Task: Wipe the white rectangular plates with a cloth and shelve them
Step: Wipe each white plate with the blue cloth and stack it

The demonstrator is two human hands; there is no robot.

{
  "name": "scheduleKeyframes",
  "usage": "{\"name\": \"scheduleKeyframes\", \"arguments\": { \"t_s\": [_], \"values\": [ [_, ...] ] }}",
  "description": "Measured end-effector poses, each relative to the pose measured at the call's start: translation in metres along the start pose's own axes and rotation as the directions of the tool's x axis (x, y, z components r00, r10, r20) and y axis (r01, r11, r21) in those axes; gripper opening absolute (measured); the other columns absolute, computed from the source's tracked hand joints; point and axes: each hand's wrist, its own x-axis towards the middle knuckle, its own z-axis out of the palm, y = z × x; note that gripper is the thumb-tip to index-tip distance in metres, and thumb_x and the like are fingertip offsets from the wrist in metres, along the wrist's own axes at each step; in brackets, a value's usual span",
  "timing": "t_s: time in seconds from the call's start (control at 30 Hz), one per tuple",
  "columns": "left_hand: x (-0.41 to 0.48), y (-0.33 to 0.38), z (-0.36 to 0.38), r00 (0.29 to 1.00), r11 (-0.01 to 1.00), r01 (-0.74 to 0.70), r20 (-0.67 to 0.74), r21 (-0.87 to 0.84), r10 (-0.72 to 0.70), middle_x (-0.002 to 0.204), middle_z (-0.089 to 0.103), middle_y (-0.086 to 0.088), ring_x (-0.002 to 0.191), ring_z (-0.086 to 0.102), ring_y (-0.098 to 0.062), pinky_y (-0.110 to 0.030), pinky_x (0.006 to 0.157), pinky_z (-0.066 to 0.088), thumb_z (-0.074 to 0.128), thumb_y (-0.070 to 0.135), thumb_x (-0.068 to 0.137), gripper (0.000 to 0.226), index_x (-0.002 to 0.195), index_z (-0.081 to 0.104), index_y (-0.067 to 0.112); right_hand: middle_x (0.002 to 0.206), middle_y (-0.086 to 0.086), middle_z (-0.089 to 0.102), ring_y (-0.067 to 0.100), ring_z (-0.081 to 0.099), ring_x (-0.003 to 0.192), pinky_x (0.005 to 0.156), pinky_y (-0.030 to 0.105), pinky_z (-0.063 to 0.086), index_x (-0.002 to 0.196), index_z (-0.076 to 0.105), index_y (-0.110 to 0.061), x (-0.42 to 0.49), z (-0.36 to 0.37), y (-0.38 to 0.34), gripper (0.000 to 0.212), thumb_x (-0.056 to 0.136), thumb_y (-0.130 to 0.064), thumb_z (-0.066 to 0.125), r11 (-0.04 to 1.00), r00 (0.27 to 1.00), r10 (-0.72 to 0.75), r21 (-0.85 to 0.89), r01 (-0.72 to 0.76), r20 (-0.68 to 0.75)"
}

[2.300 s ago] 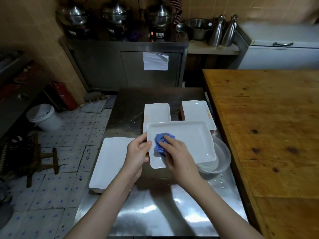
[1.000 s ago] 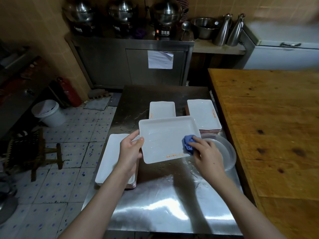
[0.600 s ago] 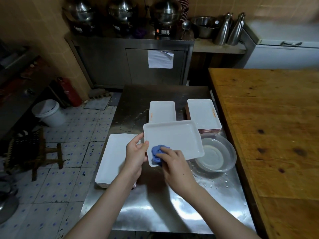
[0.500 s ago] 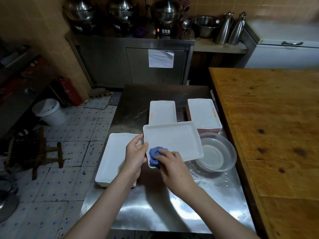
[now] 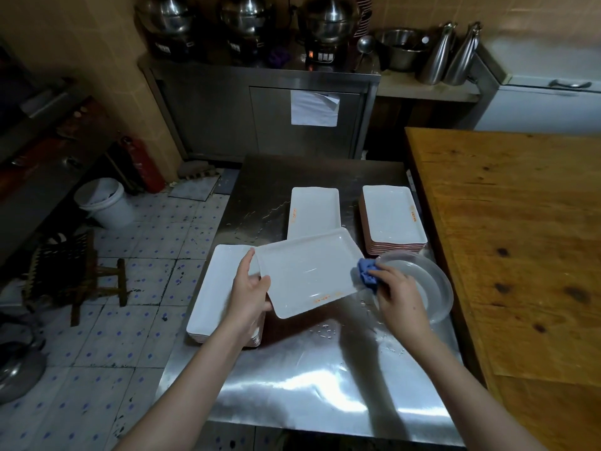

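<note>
Head view. Item: white plate (image 5: 305, 271), raised and tilted over the desk (image 5: 309, 402); left hand (image 5: 248, 294) grip clasps its left edge, likely steadying it for wiping; right hand (image 5: 398, 294) grip pinches the blue cloth (image 5: 367, 275) against its right rim.

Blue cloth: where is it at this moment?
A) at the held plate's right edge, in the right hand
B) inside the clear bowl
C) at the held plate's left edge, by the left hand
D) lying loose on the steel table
A: the right hand holds the blue cloth against the right edge of the held plate, while the left hand grips the opposite edge.
</note>
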Motion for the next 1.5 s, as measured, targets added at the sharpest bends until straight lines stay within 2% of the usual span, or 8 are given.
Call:
{"name": "scheduleKeyframes", "arguments": {
  "t_s": [0.23,0.37,0.57,0.73,0.87,1.1,1.33,1.5],
  "values": [
    [-0.007,-0.021,-0.004,0.995,0.993,0.096,-0.004,-0.071,-0.097,0.131,0.057,-0.003,0.107,0.065,-0.027,-0.033,0.064,0.059,0.044,-0.005,0.096,0.075,0.149,0.015,0.039,0.119,0.009,0.063,0.028,0.057,0.108,0.097,0.036,0.044,0.108,0.068,-0.005,-0.008,-0.007,0.01,0.034,0.082,0.011,0.054,0.991,0.996,0.069,0.119,-0.062,-0.056],
    [-0.014,-0.038,0.0,0.992,0.987,0.116,-0.028,-0.114,-0.12,0.114,0.062,0.007,0.109,0.063,-0.027,-0.031,0.061,0.058,0.044,-0.008,0.095,0.074,0.146,0.016,0.037,0.119,0.01,0.063,0.029,0.057,0.108,0.097,0.035,0.043,0.106,0.069,-0.004,-0.017,-0.004,0.013,0.035,0.08,0.013,0.054,0.991,0.998,0.05,0.123,-0.044,-0.041],
    [-0.024,-0.068,0.01,0.994,0.991,0.084,-0.058,-0.102,-0.09,0.134,0.048,0.007,0.117,0.056,-0.021,-0.031,0.062,0.059,0.045,-0.012,0.091,0.069,0.137,0.023,0.035,0.123,0.006,0.061,0.025,0.053,0.113,0.098,0.032,0.041,0.111,0.068,-0.008,-0.034,0.0,0.017,0.036,0.082,0.01,0.055,0.991,0.998,0.069,0.117,-0.068,-0.003],
    [-0.031,-0.087,0.021,0.99,0.995,0.033,-0.133,-0.092,-0.045,0.11,0.042,0.022,0.102,0.055,-0.006,-0.03,0.061,0.06,0.049,-0.014,0.089,0.066,0.127,0.025,0.035,0.125,0.006,0.06,0.028,0.054,0.112,0.1,0.04,0.043,0.113,0.067,-0.008,-0.046,0.004,0.018,0.038,0.082,0.009,0.054,0.99,0.996,0.082,0.109,-0.085,0.039],
    [-0.036,-0.1,0.019,0.988,0.995,0.094,-0.118,-0.03,-0.097,0.106,0.052,0.002,0.095,0.058,-0.008,-0.032,0.075,0.059,0.056,-0.005,0.091,0.056,0.123,0.021,0.025,0.124,0.006,0.061,0.029,0.054,0.11,0.099,0.037,0.042,0.112,0.068,-0.009,-0.058,0.006,0.019,0.038,0.081,0.009,0.055,0.994,0.996,0.078,0.072,-0.081,0.05],
    [-0.038,-0.111,0.007,0.989,0.971,0.136,-0.079,0.195,-0.123,0.096,0.06,-0.01,0.079,0.069,-0.016,-0.02,0.058,0.052,0.056,0.005,0.094,0.035,0.113,0.028,0.015,0.126,0.007,0.06,0.029,0.054,0.111,0.099,0.036,0.04,0.113,0.067,-0.008,-0.062,0.01,0.016,0.036,0.083,0.008,0.056,0.994,0.993,0.09,0.054,-0.095,0.079],
    [-0.035,-0.108,0.001,0.986,0.954,0.163,-0.023,0.251,-0.162,0.078,0.066,-0.019,0.053,0.065,-0.03,-0.052,0.063,0.053,0.055,0.007,0.094,0.032,0.112,0.031,0.019,0.127,0.007,0.059,0.03,0.053,0.112,0.1,0.039,0.041,0.114,0.067,-0.008,-0.055,0.013,0.007,0.036,0.084,0.008,0.054,0.994,0.992,0.078,0.072,-0.085,0.099],
    [-0.016,-0.09,0.002,0.992,0.964,0.125,-0.006,0.234,-0.127,0.079,0.064,-0.016,0.048,0.062,-0.024,-0.035,0.057,0.053,0.055,0.004,0.094,0.036,0.121,0.034,0.013,0.127,0.007,0.058,0.029,0.051,0.113,0.1,0.037,0.041,0.114,0.066,-0.007,-0.046,0.013,0.002,0.036,0.085,0.008,0.052,0.992,0.993,0.07,0.1,-0.08,0.095]
  ]
}}
